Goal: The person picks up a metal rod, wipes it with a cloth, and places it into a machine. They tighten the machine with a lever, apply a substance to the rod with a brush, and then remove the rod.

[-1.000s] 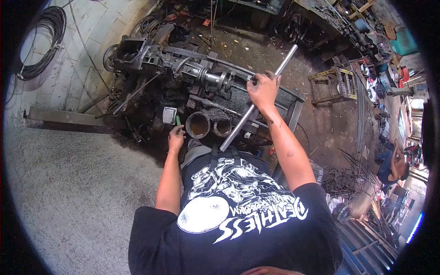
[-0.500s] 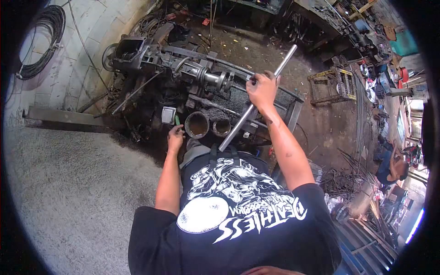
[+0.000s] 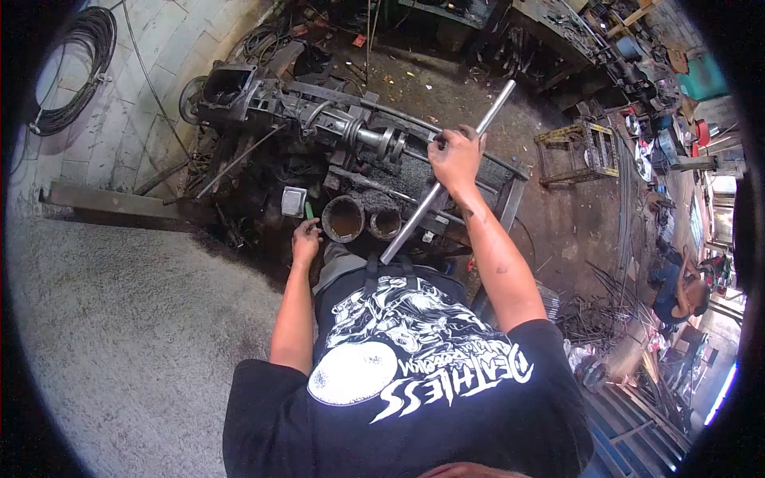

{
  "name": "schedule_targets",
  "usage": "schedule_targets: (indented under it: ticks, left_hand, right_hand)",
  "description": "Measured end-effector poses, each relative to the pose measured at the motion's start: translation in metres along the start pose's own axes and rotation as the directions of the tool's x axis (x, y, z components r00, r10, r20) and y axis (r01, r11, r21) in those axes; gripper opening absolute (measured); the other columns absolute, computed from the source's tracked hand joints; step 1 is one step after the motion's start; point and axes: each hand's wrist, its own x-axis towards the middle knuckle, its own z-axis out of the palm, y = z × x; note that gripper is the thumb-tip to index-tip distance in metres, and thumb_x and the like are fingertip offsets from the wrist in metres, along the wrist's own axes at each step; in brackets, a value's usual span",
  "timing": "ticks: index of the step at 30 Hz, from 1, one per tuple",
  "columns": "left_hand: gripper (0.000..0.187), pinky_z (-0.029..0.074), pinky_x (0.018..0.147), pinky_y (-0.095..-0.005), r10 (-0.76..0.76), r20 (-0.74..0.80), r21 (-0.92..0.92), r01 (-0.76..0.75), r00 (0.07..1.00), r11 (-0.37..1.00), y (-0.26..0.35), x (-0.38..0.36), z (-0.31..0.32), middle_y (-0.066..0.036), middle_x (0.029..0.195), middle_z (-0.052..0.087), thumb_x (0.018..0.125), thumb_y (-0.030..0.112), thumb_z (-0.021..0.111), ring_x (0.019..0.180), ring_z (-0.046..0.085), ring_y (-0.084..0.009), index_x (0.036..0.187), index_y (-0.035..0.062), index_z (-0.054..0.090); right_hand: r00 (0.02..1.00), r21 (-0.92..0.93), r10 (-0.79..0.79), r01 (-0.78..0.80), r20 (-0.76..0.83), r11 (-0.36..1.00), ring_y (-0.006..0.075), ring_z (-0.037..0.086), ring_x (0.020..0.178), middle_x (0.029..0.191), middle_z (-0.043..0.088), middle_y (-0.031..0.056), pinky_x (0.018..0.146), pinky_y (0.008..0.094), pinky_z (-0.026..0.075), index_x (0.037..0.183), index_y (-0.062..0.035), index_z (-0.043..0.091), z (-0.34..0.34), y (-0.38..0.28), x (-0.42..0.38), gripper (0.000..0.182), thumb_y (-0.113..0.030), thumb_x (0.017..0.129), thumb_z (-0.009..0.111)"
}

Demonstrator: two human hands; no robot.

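My right hand (image 3: pixel 457 166) is wrapped around a long, shiny metal rod (image 3: pixel 498 105), gripping it above its middle. The rod slants from upper right down toward my waist, in front of the machine (image 3: pixel 355 131) with its metal shafts and round collars. Low on the left, my left hand (image 3: pixel 305 244) has its fingers closed on a slim green object (image 3: pixel 309 210), whose far end I cannot identify. Just beyond that hand lies a small square pale container (image 3: pixel 293 201). To its right stand a round can (image 3: pixel 326 226) of brownish liquid and a smaller can (image 3: pixel 386 224).
A coil of black cable (image 3: pixel 74 72) hangs on the left wall. A yellowish metal frame (image 3: pixel 578 150) stands on the floor at right. Thin metal bars (image 3: pixel 602 307) are heaped at lower right. Another person (image 3: pixel 677 291) sits at the far right. Workbenches (image 3: pixel 558 40) line the back.
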Motion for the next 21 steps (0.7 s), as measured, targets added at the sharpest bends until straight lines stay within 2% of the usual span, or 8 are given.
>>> schedule_targets:
  ticks: [3, 8, 12, 18, 21]
  left_hand:
    - [0.029, 0.055, 0.067, -0.0281, -0.05, 0.01, -0.015, 0.051, 0.999, 0.999, -0.001, 0.0, 0.0, -0.012, 0.099, 0.064, 0.09, 0.001, 0.049, 0.085, 0.064, -0.0171, 0.116, 0.0018, 0.061]
    - [0.029, 0.055, 0.069, -0.028, -0.005, 0.01, -0.009, 0.005, 1.0, 1.0, -0.002, 0.002, 0.0, -0.012, 0.096, 0.064, 0.09, 0.002, 0.048, 0.082, 0.064, -0.0171, 0.116, 0.0015, 0.06]
    - [0.029, 0.054, 0.069, -0.0282, -0.012, -0.003, 0.034, 0.012, 1.0, 0.999, 0.003, -0.001, 0.0, -0.013, 0.095, 0.065, 0.09, 0.002, 0.048, 0.082, 0.064, -0.0171, 0.117, 0.0019, 0.06]
    - [0.029, 0.053, 0.069, -0.0285, -0.012, -0.002, -0.002, 0.012, 1.0, 1.0, -0.003, 0.001, 0.001, -0.015, 0.094, 0.065, 0.091, 0.003, 0.049, 0.079, 0.064, -0.0174, 0.118, 0.0027, 0.06]
    - [0.027, 0.055, 0.066, -0.0279, -0.028, -0.019, -0.012, 0.028, 0.999, 1.0, -0.006, 0.004, 0.002, -0.012, 0.1, 0.066, 0.088, 0.003, 0.052, 0.083, 0.066, -0.0171, 0.112, 0.004, 0.064]
  right_hand:
    - [1.0, -0.009, 0.004, -0.004, 0.007, 1.0, 0.0343, 0.05, 0.112, 0.085, 0.068, 0.0102, 0.108, 0.055, 0.023, 0.079, -0.0092, 0.07, -0.002, -0.001, -0.001, 0.019, -0.025, 0.071, 0.062]
    - [0.999, -0.006, -0.002, 0.002, -0.034, 1.0, 0.0339, 0.05, 0.112, 0.085, 0.068, 0.0099, 0.107, 0.0545, 0.024, 0.077, -0.0089, 0.07, 0.003, 0.005, -0.001, 0.018, -0.024, 0.071, 0.062]
    - [1.0, 0.002, -0.005, 0.005, -0.013, 1.0, 0.035, 0.049, 0.113, 0.087, 0.068, 0.0104, 0.107, 0.0548, 0.023, 0.077, -0.0079, 0.069, 0.002, 0.002, 0.0, 0.019, -0.025, 0.071, 0.062]
    - [1.0, -0.014, -0.009, 0.009, 0.026, 1.0, 0.0353, 0.049, 0.114, 0.089, 0.068, 0.0119, 0.108, 0.0568, 0.021, 0.077, -0.0076, 0.069, 0.001, 0.0, 0.001, 0.021, -0.027, 0.072, 0.063]
    - [0.999, -0.004, 0.005, -0.005, 0.033, 1.0, 0.0351, 0.048, 0.114, 0.089, 0.068, 0.0124, 0.108, 0.0571, 0.02, 0.08, -0.0079, 0.07, 0.0, 0.001, 0.0, 0.022, -0.028, 0.072, 0.064]
